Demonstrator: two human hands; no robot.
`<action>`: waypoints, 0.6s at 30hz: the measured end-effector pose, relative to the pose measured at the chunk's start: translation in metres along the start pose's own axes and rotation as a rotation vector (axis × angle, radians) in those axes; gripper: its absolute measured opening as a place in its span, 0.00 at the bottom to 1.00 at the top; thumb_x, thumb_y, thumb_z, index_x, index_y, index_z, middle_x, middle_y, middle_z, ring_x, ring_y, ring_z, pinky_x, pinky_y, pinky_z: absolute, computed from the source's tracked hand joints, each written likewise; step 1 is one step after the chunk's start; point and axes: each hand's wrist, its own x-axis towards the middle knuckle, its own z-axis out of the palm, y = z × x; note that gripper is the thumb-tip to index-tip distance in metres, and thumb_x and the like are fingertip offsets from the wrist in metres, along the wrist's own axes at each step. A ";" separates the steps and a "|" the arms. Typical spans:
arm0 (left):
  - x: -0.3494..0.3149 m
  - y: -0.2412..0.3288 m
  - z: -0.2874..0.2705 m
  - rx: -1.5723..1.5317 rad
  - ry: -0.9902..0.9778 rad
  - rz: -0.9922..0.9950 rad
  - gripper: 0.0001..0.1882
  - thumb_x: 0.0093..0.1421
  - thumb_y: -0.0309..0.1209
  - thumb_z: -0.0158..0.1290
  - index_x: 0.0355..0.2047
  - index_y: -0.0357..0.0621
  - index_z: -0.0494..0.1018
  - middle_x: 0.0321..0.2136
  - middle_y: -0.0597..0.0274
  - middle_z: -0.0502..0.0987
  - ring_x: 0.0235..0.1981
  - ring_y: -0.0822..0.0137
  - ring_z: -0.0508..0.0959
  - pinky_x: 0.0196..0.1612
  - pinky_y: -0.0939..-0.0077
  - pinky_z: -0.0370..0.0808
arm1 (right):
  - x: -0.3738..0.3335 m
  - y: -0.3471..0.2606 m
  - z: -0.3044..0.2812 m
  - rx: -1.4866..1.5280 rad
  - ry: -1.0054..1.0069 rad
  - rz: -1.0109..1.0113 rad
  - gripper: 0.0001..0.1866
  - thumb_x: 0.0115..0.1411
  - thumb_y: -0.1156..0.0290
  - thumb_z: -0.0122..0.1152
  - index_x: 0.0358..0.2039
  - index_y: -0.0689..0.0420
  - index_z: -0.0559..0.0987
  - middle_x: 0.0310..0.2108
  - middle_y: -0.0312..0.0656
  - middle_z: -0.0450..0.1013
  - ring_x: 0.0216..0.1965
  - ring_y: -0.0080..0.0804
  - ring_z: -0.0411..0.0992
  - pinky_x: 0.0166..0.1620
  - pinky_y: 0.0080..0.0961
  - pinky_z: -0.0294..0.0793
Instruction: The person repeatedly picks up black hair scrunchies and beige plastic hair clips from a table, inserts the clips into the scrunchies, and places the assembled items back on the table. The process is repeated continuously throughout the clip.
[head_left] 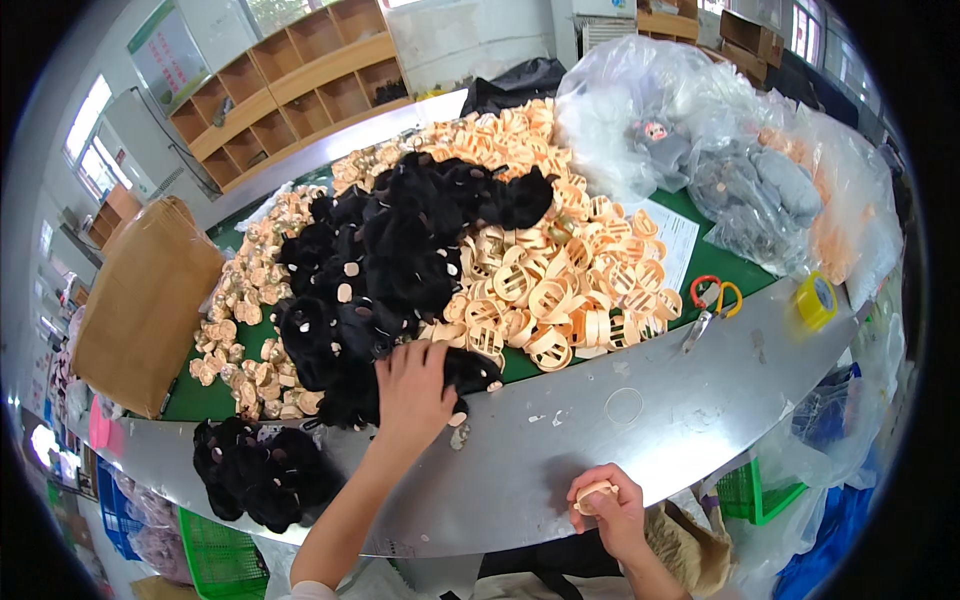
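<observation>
My left hand (pixel 415 395) reaches to the near edge of a heap of black plush pieces (pixel 405 240), its fingers bent over one black plush piece (pixel 468 370). Closed at the table's front edge, my right hand (pixel 615 515) holds a small peach-coloured plastic part (pixel 597 495) between thumb and fingers. Behind the plush heap and to its right spreads a big pile of peach slotted plastic parts (pixel 550 290). Smaller rounded peach parts (pixel 260 275) lie to its left. A separate clump of black plush pieces (pixel 265 475) rests on the metal edge, left of my left forearm.
Orange-handled scissors (pixel 712 300) and a yellow tape roll (pixel 816 302) lie right on the metal table edge (pixel 560 440). Clear plastic bags (pixel 650 110) bulge at the back right. A cardboard box (pixel 150 300) stands at left. Green baskets (pixel 220 555) sit below the table.
</observation>
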 end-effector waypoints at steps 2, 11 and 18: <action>-0.006 -0.008 -0.001 0.043 0.077 -0.039 0.24 0.45 0.27 0.61 0.46 0.45 0.71 0.41 0.58 0.73 0.49 0.56 0.70 0.56 0.57 0.62 | -0.001 -0.002 -0.002 -0.052 0.014 0.005 0.10 0.61 0.71 0.51 0.38 0.65 0.72 0.30 0.48 0.73 0.22 0.27 0.73 0.21 0.21 0.72; -0.035 0.009 -0.051 -0.436 0.323 0.121 0.13 0.48 0.18 0.57 0.35 0.43 0.75 0.31 0.63 0.76 0.34 0.59 0.75 0.44 0.68 0.70 | 0.011 -0.027 0.008 -0.210 -0.102 -0.172 0.08 0.62 0.73 0.55 0.39 0.62 0.74 0.34 0.42 0.73 0.26 0.22 0.72 0.28 0.17 0.72; -0.042 -0.011 -0.028 -0.109 0.191 0.146 0.19 0.48 0.25 0.58 0.43 0.44 0.73 0.41 0.62 0.75 0.48 0.57 0.71 0.55 0.59 0.62 | 0.031 -0.027 0.048 -0.447 -0.225 -0.371 0.08 0.62 0.69 0.56 0.37 0.61 0.75 0.33 0.39 0.71 0.24 0.20 0.71 0.28 0.15 0.71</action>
